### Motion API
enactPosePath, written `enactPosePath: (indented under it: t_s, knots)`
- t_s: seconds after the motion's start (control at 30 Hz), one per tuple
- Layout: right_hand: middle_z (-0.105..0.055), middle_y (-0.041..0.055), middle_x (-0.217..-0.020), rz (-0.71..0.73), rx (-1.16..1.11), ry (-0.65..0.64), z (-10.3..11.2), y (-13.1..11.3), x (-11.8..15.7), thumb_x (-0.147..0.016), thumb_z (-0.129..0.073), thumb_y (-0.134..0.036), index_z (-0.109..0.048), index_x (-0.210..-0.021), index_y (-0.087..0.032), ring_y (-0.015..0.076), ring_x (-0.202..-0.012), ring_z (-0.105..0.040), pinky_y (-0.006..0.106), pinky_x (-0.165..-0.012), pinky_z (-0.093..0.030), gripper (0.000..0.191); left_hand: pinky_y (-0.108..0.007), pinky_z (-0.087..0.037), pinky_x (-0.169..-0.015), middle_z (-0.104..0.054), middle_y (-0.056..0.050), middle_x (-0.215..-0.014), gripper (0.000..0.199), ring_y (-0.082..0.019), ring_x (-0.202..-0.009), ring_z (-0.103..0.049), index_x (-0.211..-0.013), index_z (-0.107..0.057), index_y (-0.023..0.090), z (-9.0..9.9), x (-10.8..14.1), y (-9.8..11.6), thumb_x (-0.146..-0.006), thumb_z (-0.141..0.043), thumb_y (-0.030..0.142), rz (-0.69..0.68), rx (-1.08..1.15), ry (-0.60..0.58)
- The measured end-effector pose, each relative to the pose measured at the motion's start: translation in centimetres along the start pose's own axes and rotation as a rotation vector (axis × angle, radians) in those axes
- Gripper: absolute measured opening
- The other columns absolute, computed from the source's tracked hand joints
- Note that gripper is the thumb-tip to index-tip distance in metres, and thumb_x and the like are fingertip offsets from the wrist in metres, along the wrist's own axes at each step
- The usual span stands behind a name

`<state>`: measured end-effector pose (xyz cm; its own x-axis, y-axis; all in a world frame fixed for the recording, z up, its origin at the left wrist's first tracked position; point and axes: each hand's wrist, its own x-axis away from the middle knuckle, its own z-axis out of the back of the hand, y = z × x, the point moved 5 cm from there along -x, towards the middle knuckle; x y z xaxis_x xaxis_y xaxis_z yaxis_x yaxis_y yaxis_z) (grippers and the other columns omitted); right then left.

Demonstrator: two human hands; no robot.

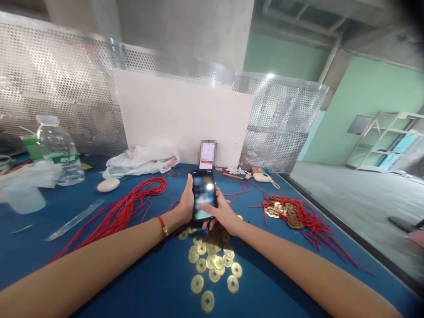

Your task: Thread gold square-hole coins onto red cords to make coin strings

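A black smartphone (204,194) with a lit, blurred screen is held upright over the table. My left hand (187,204) grips its left edge, thumb along the side. At the right edge and below is my right hand (227,216), its fingers partly behind the phone and its thumb across the lower screen. Beneath the hands lie several brass coins with square holes (207,301), loosely scattered and some overlapping. Left of my left hand is a bundle of red cord (122,211). To the right, more coins tied with red cords (291,212) lie in a heap.
The blue table (149,282) carries a water bottle (62,152), a plastic cup (24,198), a white oval object (108,185), a clear plastic strip (74,220) and a plastic bag (142,160). Behind stand a white board (182,115) and another propped screen (208,153).
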<state>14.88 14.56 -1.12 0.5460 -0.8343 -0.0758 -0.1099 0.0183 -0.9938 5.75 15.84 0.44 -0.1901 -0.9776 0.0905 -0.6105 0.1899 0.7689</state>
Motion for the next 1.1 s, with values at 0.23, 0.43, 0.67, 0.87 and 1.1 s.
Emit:
enactPosePath:
  t_s: [0.23,0.43,0.67,0.87,1.1]
  knots:
    - [-0.060,-0.0044,-0.070,-0.018,-0.050,0.004,0.6,1.0,-0.4,-0.093,-0.036,-0.048,-0.024,-0.124,-0.029,0.0124,-0.039,-0.059,0.020,-0.033,-0.046,0.039,-0.039,-0.054,-0.067,-0.072,-0.016,-0.082,0.077,-0.029,-0.073,-0.068,-0.098,-0.069,0.009,-0.4,0.1,-0.2,-0.086,-0.022,0.069,0.045,0.029,-0.058]
    - [-0.061,-0.0021,-0.075,0.011,-0.062,0.004,0.7,1.2,-0.6,-0.091,-0.037,-0.057,-0.024,-0.127,-0.030,0.0119,-0.039,-0.058,0.021,-0.033,-0.047,0.047,-0.031,-0.051,-0.054,-0.067,-0.004,-0.060,0.026,-0.020,-0.051,-0.062,-0.088,-0.068,0.012,1.1,-0.5,-0.1,-0.078,-0.056,0.033,-0.078,-0.052,0.032]
    - [-0.062,0.0005,-0.079,0.018,-0.040,-0.001,0.5,1.0,-0.5,-0.089,-0.036,-0.062,-0.027,-0.122,-0.028,0.0145,-0.044,-0.061,0.023,-0.034,-0.045,0.048,-0.028,-0.047,-0.046,-0.062,-0.001,-0.051,0.015,-0.017,-0.041,-0.058,-0.077,-0.066,0.012,1.5,-0.7,-0.2,-0.067,-0.059,0.021,-0.105,-0.097,0.089]
    - [-0.062,-0.0012,-0.072,0.015,-0.042,-0.003,0.4,0.6,-0.3,-0.091,-0.034,-0.058,-0.026,-0.123,-0.027,0.0155,-0.043,-0.061,0.023,-0.034,-0.044,0.045,-0.034,-0.049,-0.047,-0.069,-0.011,-0.062,0.041,-0.024,-0.048,-0.062,-0.090,-0.070,0.008,-0.1,0.1,-0.3,-0.078,-0.050,0.042,0.013,-0.076,-0.101]
    - [-0.059,-0.0041,-0.064,-0.010,-0.034,0.004,0.5,0.7,-0.4,-0.095,-0.026,-0.049,-0.024,-0.125,-0.026,0.0145,-0.040,-0.061,0.020,-0.034,-0.044,0.038,-0.034,-0.053,-0.057,-0.072,-0.009,-0.071,0.047,-0.025,-0.060,-0.067,-0.101,-0.070,0.011,0.1,-0.2,-0.3,-0.085,-0.043,0.046,-0.023,0.017,-0.091]
